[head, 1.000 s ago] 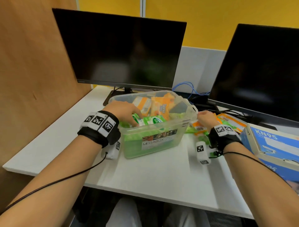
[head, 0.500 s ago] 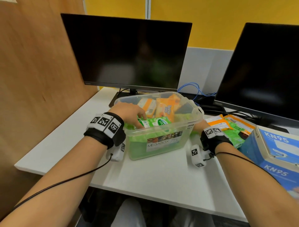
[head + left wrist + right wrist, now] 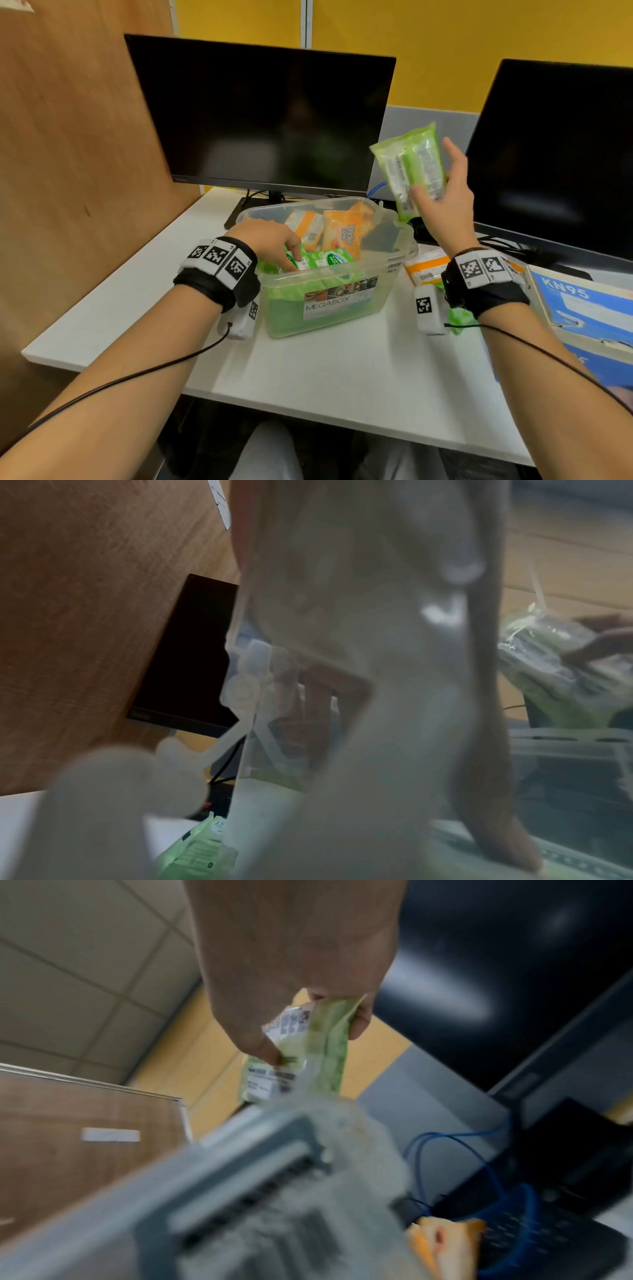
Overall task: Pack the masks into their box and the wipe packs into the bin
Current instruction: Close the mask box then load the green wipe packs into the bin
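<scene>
A clear plastic bin [image 3: 388, 291] stands mid-desk, holding several green and orange wipe packs [image 3: 344, 236]. My left hand [image 3: 291, 255] lies over its left rim, fingertips bent down onto a green pack [image 3: 329, 260] inside; whether they grip it is hidden. My right hand [image 3: 435, 178] is raised above the bin's right end and holds a green wipe pack [image 3: 409, 168] upright between thumb and fingers; the right wrist view shows the same pack [image 3: 298, 1069] pinched. A blue KN95 mask box [image 3: 582, 308] sits at the right edge. No loose masks show.
An orange pack [image 3: 426, 267] and a green pack [image 3: 460, 317] lie on the desk right of the bin. Two dark monitors [image 3: 260, 116] stand behind, with blue cables [image 3: 455, 1153] between them. A wooden partition [image 3: 68, 154] walls the left side.
My right hand has risen from the desk beside the bin with a green wipe pack in its grip. The left hand has stayed at the bin's left rim.
</scene>
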Demonstrator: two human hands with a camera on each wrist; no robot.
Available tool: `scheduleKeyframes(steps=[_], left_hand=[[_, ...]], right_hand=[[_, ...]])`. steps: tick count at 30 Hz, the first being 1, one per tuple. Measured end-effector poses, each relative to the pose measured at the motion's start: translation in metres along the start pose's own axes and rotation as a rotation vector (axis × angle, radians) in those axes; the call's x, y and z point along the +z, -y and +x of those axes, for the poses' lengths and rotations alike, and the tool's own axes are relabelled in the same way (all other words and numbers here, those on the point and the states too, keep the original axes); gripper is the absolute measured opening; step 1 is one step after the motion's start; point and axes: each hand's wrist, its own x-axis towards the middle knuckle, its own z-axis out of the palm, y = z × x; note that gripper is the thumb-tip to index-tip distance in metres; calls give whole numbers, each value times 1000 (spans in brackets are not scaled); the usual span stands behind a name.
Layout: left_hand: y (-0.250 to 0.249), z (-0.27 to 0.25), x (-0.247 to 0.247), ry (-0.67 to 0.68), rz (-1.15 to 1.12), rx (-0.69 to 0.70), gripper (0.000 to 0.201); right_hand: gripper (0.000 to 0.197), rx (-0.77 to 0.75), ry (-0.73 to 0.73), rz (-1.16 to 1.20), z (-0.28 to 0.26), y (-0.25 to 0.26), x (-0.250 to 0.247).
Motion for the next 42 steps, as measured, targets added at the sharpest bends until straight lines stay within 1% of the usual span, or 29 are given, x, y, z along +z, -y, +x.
scheduleKeyframes(steps=[3,5,7,8,9,10,11,12,13,14,15,16,18,21,22,25,27,29,30,32,33,34,35,36,38,40,41,42], left_hand=[[0,-1,-1,-4,4,4,29],[-1,0,-1,-5,-2,4,28],[0,0,0,-9,0,4,28],[0,-1,-1,-9,0,3,28],[0,-1,-1,-9,1,3,28],[0,-1,-1,-10,4,4,28],[0,-1,-1,-9,9,4,28],[-1,-2,-1,-7,15,3,28],[-1,-2,-2,-4,19,3,29],[-2,-2,-2,0,21,3,29],[-2,-2,-2,6,20,1,30],[-2,-2,-2,6,17,-2,30],[-2,0,-2,-8,10,-11,30],[0,3,0,-24,2,-38,31],[0,3,0,-24,-3,-43,32],[0,2,1,-29,-22,-44,37],[1,2,1,-56,-65,-47,33],[1,2,2,-133,-167,-67,23],[0,1,2,-190,-222,-82,22],[-1,0,2,-300,-274,-97,31],[-2,0,2,-319,-255,-95,39],[-3,-1,2,-299,-206,-88,46],[-3,-1,1,-246,-139,-82,52],[-4,-2,1,-181,-75,-82,56],[-5,-1,-1,-86,13,-92,61],[-7,-1,-1,-32,54,-108,69],[-9,-1,-1,-5,72,-117,75],[-11,-1,-1,19,90,-126,78]], right_hand=[[76,-5,-9,-73,0,24,4],[59,-107,-7,-204,-2,40,6],[45,-252,-4,-380,-11,58,15],[42,-304,25,-486,-19,66,21],[39,-327,85,-599,-28,71,31],[35,-320,194,-703,-35,74,41],[29,-271,359,-787,-40,76,51],[30,-186,567,-810,-44,77,59],[39,-75,771,-751,-44,78,64],[48,53,926,-632,-43,80,65],[55,140,1001,-540,-39,81,64],[57,161,1022,-515,-37,80,64],[58,148,1002,-600,-33,73,65],[73,214,1027,-650,-31,66,68],[74,226,1046,-683,-30,66,69],[68,206,1060,-762,-27,65,71],[63,179,1065,-760,-28,63,74],[60,149,1070,-718,-28,63,78],[59,131,1071,-696,-29,63,79],[55,90,1085,-617,-28,63,80],[51,82,1101,-532,-29,65,80],[45,91,1115,-427,-31,68,80],[40,107,1126,-333,-32,71,81],[38,117,1126,-278,-33,74,82],[33,161,1105,-247,-33,75,84],[25,246,991,-215,-32,69,86],[22,264,913,-263,-31,67,87],[21,255,859,-361,-31,66,88]])
